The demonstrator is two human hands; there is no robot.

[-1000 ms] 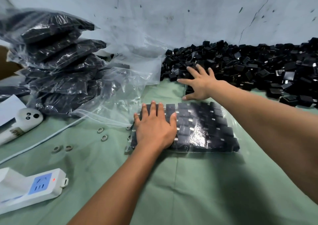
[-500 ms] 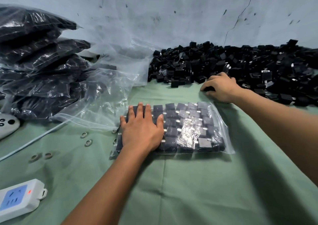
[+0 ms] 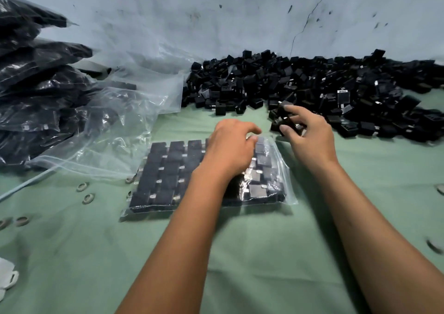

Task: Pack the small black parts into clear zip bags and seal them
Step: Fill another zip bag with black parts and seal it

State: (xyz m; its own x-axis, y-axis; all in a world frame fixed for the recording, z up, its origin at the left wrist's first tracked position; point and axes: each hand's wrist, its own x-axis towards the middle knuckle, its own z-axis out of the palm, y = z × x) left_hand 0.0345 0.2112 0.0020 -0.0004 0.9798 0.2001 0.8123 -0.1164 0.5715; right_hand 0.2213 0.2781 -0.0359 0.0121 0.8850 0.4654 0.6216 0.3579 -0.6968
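While left hand (image 3: 230, 148) rests curled on filled zip bag (image 3: 206, 176) mid-worktop, holding nothing, right hand (image 3: 310, 138) pinches black parts (image 3: 286, 122) beside pile (image 3: 312, 85) along far edge.

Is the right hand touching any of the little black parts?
Touching. In the head view, the right hand pinches a few small black parts between thumb and fingers, just in front of the big pile.
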